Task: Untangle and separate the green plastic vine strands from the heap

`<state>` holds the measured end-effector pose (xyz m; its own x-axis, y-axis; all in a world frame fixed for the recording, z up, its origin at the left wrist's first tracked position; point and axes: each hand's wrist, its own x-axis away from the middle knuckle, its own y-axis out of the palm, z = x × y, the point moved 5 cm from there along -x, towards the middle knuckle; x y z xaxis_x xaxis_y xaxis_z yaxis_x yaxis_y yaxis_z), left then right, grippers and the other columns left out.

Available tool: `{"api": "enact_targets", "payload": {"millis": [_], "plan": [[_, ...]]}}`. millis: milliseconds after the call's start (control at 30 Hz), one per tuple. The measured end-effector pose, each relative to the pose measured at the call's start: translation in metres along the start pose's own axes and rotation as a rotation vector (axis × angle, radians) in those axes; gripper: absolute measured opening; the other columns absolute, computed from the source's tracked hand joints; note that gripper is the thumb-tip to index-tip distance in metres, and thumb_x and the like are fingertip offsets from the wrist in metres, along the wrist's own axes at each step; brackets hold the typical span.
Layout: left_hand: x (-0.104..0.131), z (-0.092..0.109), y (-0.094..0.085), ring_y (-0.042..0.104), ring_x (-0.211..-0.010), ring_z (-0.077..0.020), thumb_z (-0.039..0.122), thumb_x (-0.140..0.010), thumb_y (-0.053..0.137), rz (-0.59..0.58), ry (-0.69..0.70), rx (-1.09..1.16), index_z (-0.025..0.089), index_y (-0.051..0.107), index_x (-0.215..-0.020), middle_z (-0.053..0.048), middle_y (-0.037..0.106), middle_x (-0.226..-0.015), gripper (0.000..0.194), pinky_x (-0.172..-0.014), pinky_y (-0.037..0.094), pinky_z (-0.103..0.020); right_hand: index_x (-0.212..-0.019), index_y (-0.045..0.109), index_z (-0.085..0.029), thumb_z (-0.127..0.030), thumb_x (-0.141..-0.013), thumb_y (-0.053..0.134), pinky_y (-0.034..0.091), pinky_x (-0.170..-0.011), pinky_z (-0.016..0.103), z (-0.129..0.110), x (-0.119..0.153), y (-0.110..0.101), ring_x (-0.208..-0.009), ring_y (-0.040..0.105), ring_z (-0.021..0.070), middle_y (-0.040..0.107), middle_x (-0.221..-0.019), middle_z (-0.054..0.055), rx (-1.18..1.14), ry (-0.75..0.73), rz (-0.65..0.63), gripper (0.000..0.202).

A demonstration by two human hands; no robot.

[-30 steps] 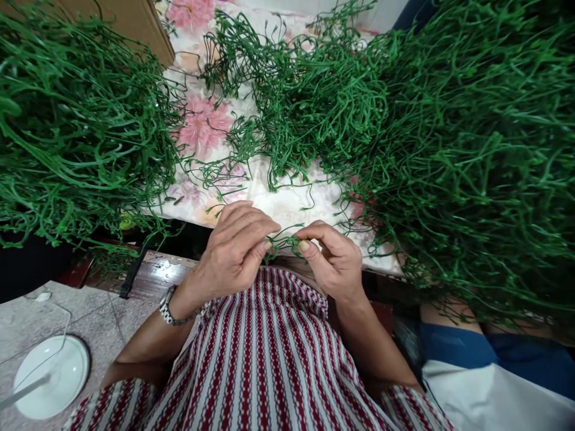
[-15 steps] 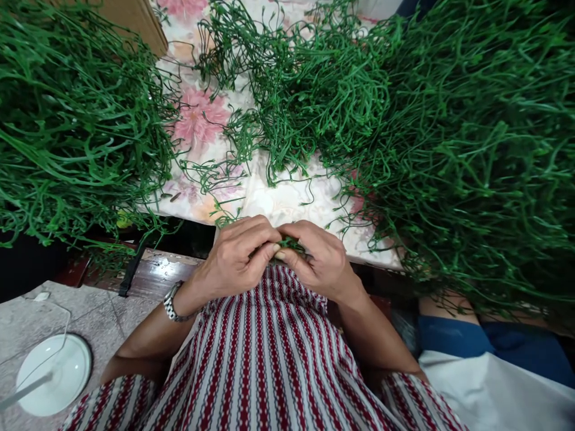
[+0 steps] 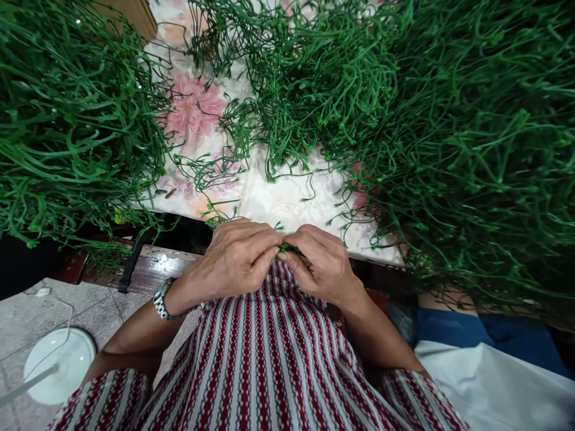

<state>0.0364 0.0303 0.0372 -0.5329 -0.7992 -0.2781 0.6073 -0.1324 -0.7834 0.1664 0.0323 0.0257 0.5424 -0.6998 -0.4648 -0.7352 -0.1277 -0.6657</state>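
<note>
My left hand (image 3: 242, 256), with a metal-band watch (image 3: 160, 299) on its wrist, is closed in a pinch at the table's near edge. Against its fingertips, my right hand (image 3: 322, 263) is also closed, thumb and forefinger gripping a small green stem (image 3: 294, 248). Bits of green show in the gap between the two hands; most of the piece is hidden by the fingers. Both hands are just above my striped lap. Beyond them a heap of thin, branching green stems (image 3: 327, 90) lies on the flowered tablecloth (image 3: 278, 200).
Large piles of the same stems rise at the left (image 3: 76, 126) and right (image 3: 485, 149). A cardboard box (image 3: 130, 18) stands at the back left. On the tiled floor is a round white base (image 3: 58, 365) with a pole. Blue and white cloth (image 3: 449, 328) lies at the lower right.
My left hand has turned slightly and its wrist has shifted outward to the left. Both hands stay together on the green stem, a touch lower. The view has tilted slightly.
</note>
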Motion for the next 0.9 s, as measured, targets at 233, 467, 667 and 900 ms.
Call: {"api": "enact_targets", "payload": {"millis": [233, 467, 667, 900], "plan": [[0.002, -0.002, 0.005, 0.050, -0.064, -0.0144, 0.012, -0.082, 0.045, 0.002, 0.005, -0.078, 0.016, 0.057, -0.075, -0.002, 0.059, -0.068, 0.015, -0.064, 0.039, -0.029, -0.082, 0.052, -0.015, -0.031, -0.086, 0.053, 0.038, -0.057, 0.023, 0.009, -0.002, 0.005, -0.061, 0.047, 0.0099, 0.051, -0.069, -0.001, -0.250, 0.132, -0.154, 0.017], [0.001, 0.000, 0.009, 0.048, -0.065, -0.0141, 0.005, -0.078, 0.044, -0.142, 0.061, -0.092, 0.016, 0.052, -0.075, -0.002, 0.054, -0.070, 0.014, -0.061, 0.038, -0.027, -0.078, 0.049, -0.015, -0.030, -0.088, 0.051, 0.037, -0.057, 0.022, 0.012, -0.001, 0.009, -0.063, 0.047, 0.0093, 0.050, -0.068, -0.001, -0.242, 0.152, -0.203, 0.018], [0.000, 0.002, 0.007, 0.046, -0.062, -0.0132, 0.007, -0.080, 0.044, -0.198, 0.067, -0.189, 0.016, 0.052, -0.074, 0.000, 0.052, -0.069, 0.013, -0.058, 0.035, -0.027, -0.078, 0.048, -0.016, -0.032, -0.089, 0.048, 0.037, -0.062, 0.026, 0.012, 0.001, 0.007, -0.069, 0.047, 0.0138, 0.051, -0.073, 0.003, 0.031, 0.103, -0.279, 0.019], [-0.004, 0.001, 0.007, 0.047, -0.063, -0.0143, 0.010, -0.081, 0.044, -0.184, 0.114, -0.284, 0.017, 0.054, -0.070, -0.001, 0.051, -0.066, 0.017, -0.058, 0.035, -0.027, -0.079, 0.045, -0.017, -0.027, -0.091, 0.042, 0.036, -0.061, 0.028, 0.005, 0.001, 0.008, -0.068, 0.045, 0.0152, 0.050, -0.072, 0.003, 0.143, 0.135, -0.317, 0.015]]}}
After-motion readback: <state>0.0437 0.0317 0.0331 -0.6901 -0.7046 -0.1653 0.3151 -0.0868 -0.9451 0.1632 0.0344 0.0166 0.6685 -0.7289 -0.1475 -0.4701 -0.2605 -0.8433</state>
